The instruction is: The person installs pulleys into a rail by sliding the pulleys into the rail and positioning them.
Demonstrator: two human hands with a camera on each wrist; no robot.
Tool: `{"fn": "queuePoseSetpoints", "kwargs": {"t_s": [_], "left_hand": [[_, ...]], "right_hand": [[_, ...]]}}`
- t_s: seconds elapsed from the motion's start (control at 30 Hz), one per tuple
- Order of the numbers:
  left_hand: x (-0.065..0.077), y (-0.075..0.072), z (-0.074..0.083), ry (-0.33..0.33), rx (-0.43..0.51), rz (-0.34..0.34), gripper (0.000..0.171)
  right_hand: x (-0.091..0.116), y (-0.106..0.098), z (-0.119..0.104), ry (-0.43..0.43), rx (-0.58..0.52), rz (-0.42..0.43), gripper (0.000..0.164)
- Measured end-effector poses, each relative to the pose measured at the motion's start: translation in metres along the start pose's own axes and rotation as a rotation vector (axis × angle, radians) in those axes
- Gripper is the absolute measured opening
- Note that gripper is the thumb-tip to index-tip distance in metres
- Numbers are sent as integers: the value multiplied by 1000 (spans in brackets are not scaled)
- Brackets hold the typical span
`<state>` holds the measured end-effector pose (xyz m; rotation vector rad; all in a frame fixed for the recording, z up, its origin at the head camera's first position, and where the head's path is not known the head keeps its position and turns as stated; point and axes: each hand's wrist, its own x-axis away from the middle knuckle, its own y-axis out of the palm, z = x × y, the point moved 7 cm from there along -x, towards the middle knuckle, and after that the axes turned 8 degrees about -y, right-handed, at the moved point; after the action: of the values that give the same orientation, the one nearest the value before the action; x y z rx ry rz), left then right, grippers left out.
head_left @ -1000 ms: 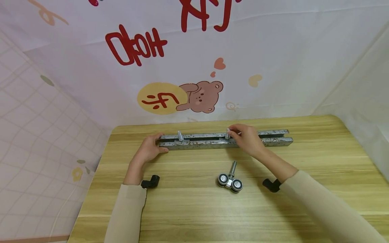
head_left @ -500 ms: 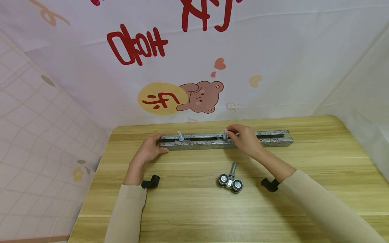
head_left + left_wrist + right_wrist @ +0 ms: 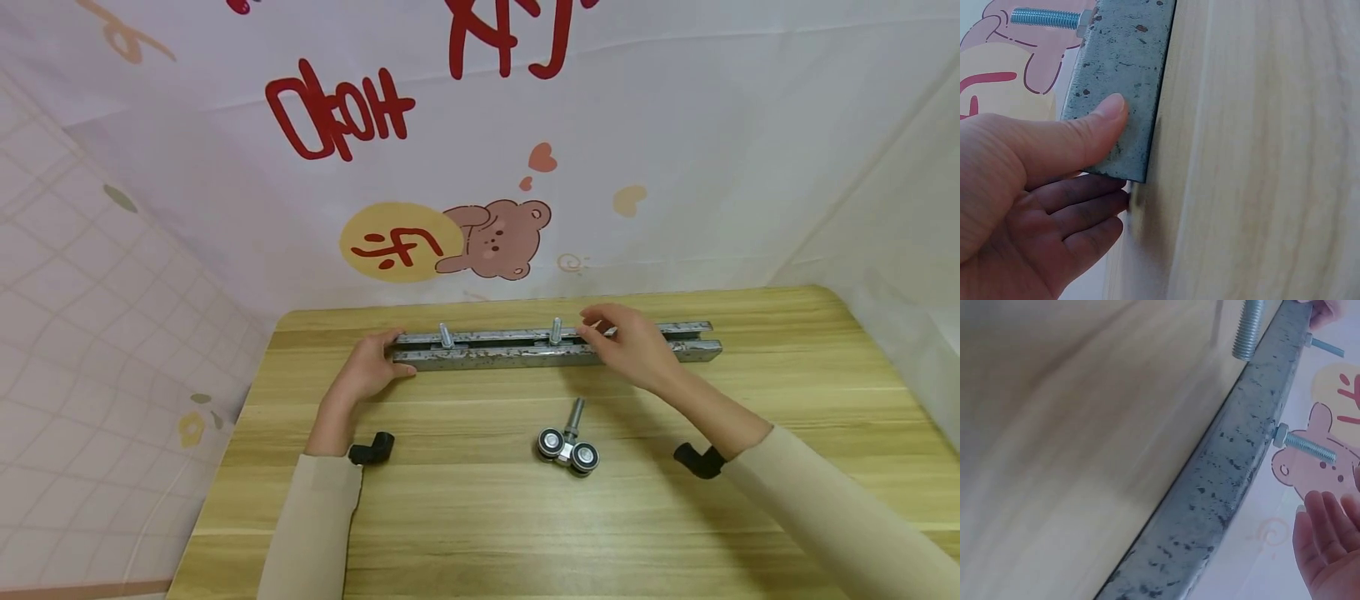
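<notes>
A worn, speckled metal channel rail (image 3: 495,358) lies along the back of the table, its slot facing up. My left hand (image 3: 369,367) grips its left end; in the left wrist view the thumb presses the front face and the fingers reach behind the end. Two threaded bolts stand up from the slot, a left bolt (image 3: 446,337) and a middle bolt (image 3: 556,331). Just right of the middle bolt, my right hand (image 3: 633,346) hovers over the rail with relaxed fingers, apart from the bolt. A roller trolley (image 3: 568,452) with a threaded stem lies in front of the rail.
The wooden table (image 3: 480,533) carries all of this. A printed white cloth (image 3: 675,125) hangs right behind its back edge. Black angled pieces, one by the left wrist (image 3: 372,448) and one by the right wrist (image 3: 699,460), sit beside the sleeves.
My right hand, which pinched the middle bolt, has slid it slightly left, let go and drawn back to the right. My left hand keeps its grip on the rail's end.
</notes>
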<state>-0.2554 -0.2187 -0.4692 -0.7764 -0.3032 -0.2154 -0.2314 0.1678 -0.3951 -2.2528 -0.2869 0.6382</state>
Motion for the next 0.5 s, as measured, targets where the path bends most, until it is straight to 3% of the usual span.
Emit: {"fn": "queuePoseSetpoints", "kwargs": {"t_s": [0.23,0.5], "left_hand": [[-2,0,-1,2,5,-3,80],[-1,-1,0,3,-4,0,79]], "right_hand": [[23,7,-1,-87,64,-70,35],[48,25,-16,-347,135,-209,52]]}}
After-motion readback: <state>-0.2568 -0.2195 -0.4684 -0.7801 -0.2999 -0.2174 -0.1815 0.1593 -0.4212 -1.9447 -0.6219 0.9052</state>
